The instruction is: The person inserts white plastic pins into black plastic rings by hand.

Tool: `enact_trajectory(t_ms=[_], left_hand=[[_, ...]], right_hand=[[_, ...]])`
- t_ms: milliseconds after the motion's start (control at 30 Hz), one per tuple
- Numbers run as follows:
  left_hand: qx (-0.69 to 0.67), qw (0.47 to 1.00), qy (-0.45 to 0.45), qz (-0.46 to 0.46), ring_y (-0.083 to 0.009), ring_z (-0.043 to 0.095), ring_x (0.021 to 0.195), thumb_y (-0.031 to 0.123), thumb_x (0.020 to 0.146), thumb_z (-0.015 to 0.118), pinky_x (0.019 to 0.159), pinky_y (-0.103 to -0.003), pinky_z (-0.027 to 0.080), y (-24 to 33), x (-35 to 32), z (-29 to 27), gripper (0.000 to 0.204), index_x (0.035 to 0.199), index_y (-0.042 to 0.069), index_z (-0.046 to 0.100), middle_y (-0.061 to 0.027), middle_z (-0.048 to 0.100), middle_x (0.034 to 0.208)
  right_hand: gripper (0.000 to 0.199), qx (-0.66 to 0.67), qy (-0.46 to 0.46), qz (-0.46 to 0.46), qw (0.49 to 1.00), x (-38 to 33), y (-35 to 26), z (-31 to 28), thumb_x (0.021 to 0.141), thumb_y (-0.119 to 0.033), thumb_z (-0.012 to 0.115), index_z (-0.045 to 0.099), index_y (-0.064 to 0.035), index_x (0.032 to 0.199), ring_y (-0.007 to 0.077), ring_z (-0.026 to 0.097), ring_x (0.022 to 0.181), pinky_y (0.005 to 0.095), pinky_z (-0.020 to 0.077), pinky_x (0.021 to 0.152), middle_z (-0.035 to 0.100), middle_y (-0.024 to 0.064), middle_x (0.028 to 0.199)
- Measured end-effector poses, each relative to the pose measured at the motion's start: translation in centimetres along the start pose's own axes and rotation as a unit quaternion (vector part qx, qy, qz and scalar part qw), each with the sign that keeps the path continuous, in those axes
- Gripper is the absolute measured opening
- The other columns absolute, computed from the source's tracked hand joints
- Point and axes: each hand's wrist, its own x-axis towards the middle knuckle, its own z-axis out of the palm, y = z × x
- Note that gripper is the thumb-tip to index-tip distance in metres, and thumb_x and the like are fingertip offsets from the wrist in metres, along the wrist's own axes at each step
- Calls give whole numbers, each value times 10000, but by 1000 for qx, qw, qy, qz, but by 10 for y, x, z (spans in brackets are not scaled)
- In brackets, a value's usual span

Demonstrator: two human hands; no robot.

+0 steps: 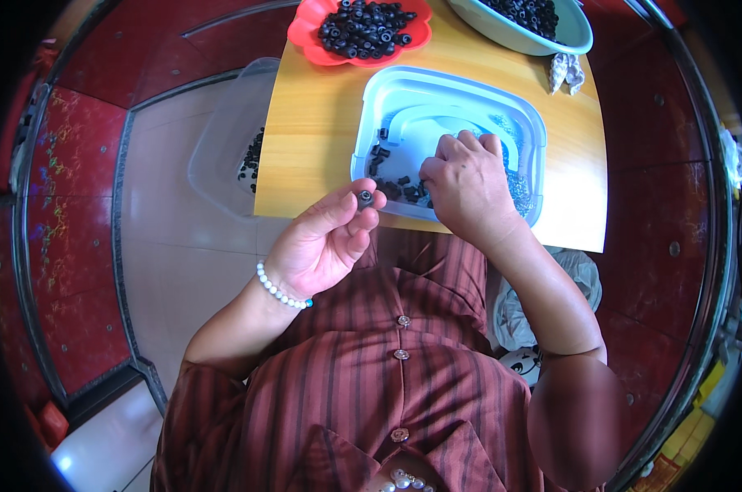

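In my left hand (330,234) a small black hollow plastic part (365,198) is pinched between thumb and fingers, its round opening turned up. That hand is just off the near left corner of a pale blue rectangular tub (371,107). My right hand (472,184) is over the tub with its fingers curled down and together; whatever they hold is hidden behind the knuckles. Several loose black parts (404,190) lie along the tub's left and near side. Tiny shiny pieces (518,193) are spread at its right side.
On the wooden table (313,131), a red scalloped bowl (303,43) and a light green basin (502,39) hold heaps of black parts. Crumpled pale cloth or paper (566,74) lies beside the basin. A clear bin (215,156) with black parts stands on the floor to the left.
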Motion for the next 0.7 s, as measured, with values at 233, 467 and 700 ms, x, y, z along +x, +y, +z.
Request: enact_trajectory(t_ms=[233,467,700], left_hand=[[0,999,-34,-1,-175,649,938,79,929,518,784,-269,576,-7,2,5,249,1166,6,542,-149,593,1108],[91,995,-41,11,-171,648,940,69,919,535,817,-267,565,-17,4,21,274,1186,9,547,-136,619,1090],[155,985,-58,46,-173,658,902,80,915,547,804,-269,564,-21,4,28,261,1167,12,563,-136,635,1062]], right_hand=[[150,350,86,116,926,-8,5,-21,700,-108,611,620,-17,819,243,631,655,349,480,678,629,142,697],[146,727,45,179,661,-32,-11,-46,831,-37,623,623,28,961,100,603,778,248,486,709,643,53,833],[130,788,-1,138,600,-41,-15,-62,836,-48,664,628,27,937,80,592,793,219,487,712,648,41,867]])
